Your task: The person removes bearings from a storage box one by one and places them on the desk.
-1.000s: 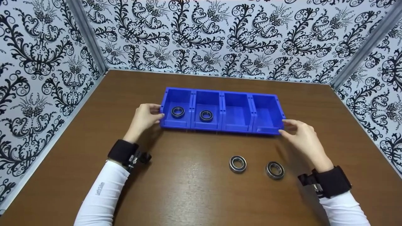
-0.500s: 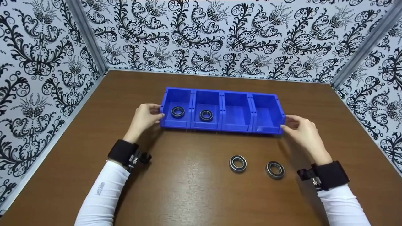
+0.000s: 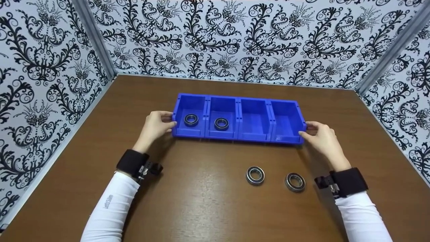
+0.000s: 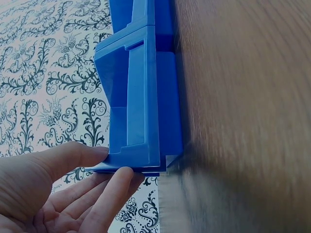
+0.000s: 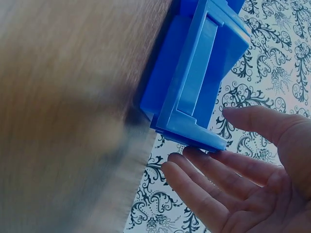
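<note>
A row of joined blue storage bins [image 3: 254, 137] stands across the brown table in the head view. Ball bearings lie in its two leftmost compartments: one bearing [image 3: 191, 120] at far left, another bearing [image 3: 221, 124] beside it. My left hand [image 3: 157, 127] pinches the left end wall, thumb inside and fingers outside, as the left wrist view shows. At the opposite end is my right hand [image 3: 322, 141]; in the right wrist view its fairly straight fingers touch the outer wall while the thumb [image 5: 252, 119] stays apart from it.
Two more bearings lie on the table [image 3: 188, 201] in front of the bins: a left one [image 3: 255, 175] and a right one [image 3: 295, 182], near the right forearm. Patterned wall panels [image 3: 215, 40] enclose the table's back and sides.
My right hand has shifted slightly away from me along the bins' right end, its thumb now over the wall's edge. The left hand and the bearings look unmoved.
</note>
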The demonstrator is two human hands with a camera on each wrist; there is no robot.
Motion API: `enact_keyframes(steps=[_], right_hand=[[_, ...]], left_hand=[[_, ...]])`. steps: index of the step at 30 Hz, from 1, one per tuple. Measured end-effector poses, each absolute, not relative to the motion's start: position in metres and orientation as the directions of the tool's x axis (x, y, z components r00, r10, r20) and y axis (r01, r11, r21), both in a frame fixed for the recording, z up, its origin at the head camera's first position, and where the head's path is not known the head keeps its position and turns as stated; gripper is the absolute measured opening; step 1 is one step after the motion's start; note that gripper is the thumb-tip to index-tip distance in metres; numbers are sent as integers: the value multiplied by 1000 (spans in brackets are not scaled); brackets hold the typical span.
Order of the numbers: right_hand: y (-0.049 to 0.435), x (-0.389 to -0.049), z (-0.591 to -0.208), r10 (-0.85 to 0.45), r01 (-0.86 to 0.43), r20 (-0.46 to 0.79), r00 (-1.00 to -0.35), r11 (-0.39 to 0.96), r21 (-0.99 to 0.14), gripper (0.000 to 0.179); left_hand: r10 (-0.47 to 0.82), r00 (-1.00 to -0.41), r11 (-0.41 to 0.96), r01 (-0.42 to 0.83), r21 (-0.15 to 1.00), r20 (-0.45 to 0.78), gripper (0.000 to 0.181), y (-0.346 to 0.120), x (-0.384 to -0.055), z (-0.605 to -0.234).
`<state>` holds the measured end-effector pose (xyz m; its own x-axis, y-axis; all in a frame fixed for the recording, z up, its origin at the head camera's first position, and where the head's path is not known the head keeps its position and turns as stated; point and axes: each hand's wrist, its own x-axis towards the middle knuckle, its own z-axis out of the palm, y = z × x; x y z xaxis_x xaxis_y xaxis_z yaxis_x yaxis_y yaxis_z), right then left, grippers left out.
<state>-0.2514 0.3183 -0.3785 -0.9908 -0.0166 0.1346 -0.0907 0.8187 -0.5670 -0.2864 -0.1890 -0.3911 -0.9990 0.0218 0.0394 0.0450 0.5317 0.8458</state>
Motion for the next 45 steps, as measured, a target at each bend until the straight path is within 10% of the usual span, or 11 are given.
enact_keyframes(steps=[45], right_hand=[[326, -285, -393, -23, -24, 10, -1000, 777, -629, 53]], left_hand=[[24, -999, 541, 52, 839, 46, 44, -189, -286, -392]])
